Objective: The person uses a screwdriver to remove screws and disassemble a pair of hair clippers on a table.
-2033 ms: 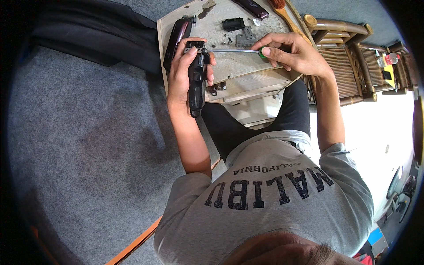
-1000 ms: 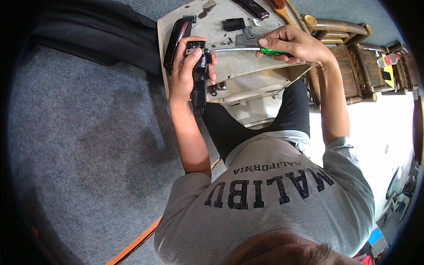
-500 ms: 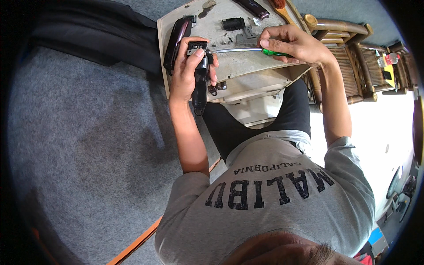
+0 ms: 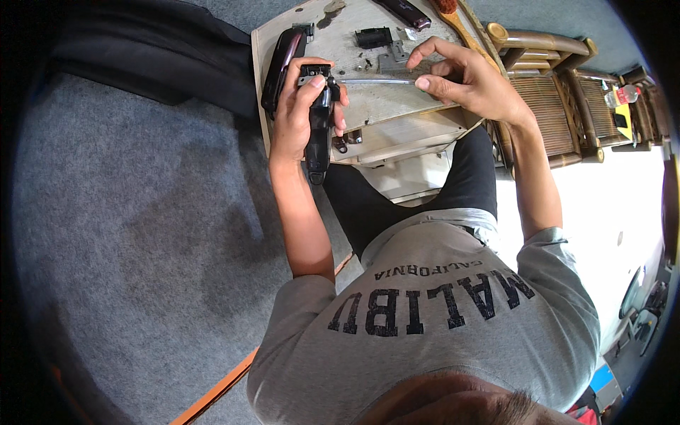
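Note:
My left hand is wrapped round a black hair clipper, its head end pointing away from me and the thumb near that end. From the right, my right hand holds a screwdriver almost level. Its thin metal shaft reaches to the side of the clipper's head, but I cannot tell exactly where the tip sits. The screwdriver's handle is hidden by my right hand, whose index finger is lifted. Beyond the shaft lie a grey metal blade plate, a black clipper part and several tiny pieces.
A dark purple clipper rests at the left edge of the pale wooden tabletop, another at the far side. Beside that is a wooden-handled brush. Below the top is an open shelf. Bamboo furniture stands at right.
My right index finger has lifted away from the thumb, and the screwdriver's green handle is now out of sight. The left hand and clipper have barely shifted.

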Demonstrator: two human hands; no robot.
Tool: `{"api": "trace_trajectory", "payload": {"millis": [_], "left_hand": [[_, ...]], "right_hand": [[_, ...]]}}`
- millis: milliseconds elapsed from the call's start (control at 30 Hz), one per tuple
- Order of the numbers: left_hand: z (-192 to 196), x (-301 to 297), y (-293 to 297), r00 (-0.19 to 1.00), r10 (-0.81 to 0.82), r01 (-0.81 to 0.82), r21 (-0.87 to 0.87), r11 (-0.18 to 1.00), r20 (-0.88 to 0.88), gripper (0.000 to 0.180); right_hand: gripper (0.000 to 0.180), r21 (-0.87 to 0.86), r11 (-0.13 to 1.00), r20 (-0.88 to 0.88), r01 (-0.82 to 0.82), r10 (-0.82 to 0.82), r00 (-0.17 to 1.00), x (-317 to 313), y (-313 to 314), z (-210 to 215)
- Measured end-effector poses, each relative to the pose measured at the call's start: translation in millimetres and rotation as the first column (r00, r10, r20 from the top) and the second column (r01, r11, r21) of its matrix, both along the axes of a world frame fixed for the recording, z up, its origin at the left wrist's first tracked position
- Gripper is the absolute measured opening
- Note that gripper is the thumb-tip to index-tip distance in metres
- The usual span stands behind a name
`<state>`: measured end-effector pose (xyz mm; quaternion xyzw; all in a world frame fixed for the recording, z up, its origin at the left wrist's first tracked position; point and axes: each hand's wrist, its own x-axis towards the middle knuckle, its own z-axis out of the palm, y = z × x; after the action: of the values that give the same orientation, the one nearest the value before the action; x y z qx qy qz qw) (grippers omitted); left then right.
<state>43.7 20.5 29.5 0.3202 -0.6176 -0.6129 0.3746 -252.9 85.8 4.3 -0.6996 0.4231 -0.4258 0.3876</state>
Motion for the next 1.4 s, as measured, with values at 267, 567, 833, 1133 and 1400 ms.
{"api": "trace_trajectory", "payload": {"millis": [267,567,833,1133,1400], "left_hand": [[-0.6,-1.6,-0.7,0.999,0.026,-0.026,-0.004,1.0,0.027,0.032],[0.1,-0.3,-2.8,1.0,-0.001,0.001,0.035,0.999,0.001,0.029],[-4.1,3.9,-6.7,0.999,-0.035,0.036,0.028,0.999,-0.013,0.029],[-6.6,3.6,-10.0,0.999,-0.003,0.004,0.028,1.0,-0.043,0.03],[-3.6,1.9,-14.9,1.0,-0.01,0.011,0.044,0.999,-0.012,0.029]], "right_hand": [[0.031,-0.376,0.921,-0.08,0.105,-0.145,0.986,4.7,-2.2,-10.9],[0.025,-0.552,0.808,-0.213,0.206,-0.375,0.902,10.8,5.0,-9.4],[0.056,-0.219,0.961,-0.462,0.171,-0.256,0.849,7.8,9.0,14.0],[0.04,-0.744,0.656,-0.414,0.125,-0.6,0.684,15.2,9.3,4.1],[0.044,-0.49,0.841,-0.519,0.23,-0.493,0.698,20.9,18.7,14.0]]}}
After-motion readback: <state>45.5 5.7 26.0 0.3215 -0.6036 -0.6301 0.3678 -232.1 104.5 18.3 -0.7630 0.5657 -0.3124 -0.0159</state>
